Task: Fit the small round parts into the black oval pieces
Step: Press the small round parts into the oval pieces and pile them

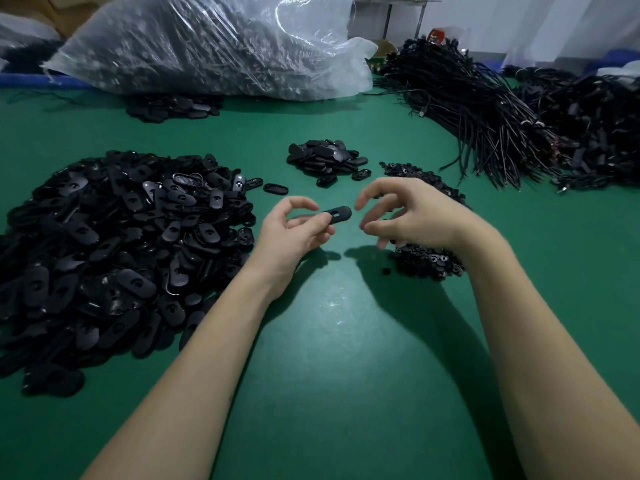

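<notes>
Left hand (294, 230) fingers pinching one black oval plastic piece (337, 213) above the green surface (332, 323), right hand (405, 213) just beside it, fingers loosely curled, grasping nothing.

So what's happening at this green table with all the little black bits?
A person is assembling small plastic parts by hand. The left hand pinches one black oval piece above the green table. The right hand hovers beside it, fingers loosely curled, over a heap of small round parts. A big pile of oval pieces lies to the left.
</notes>
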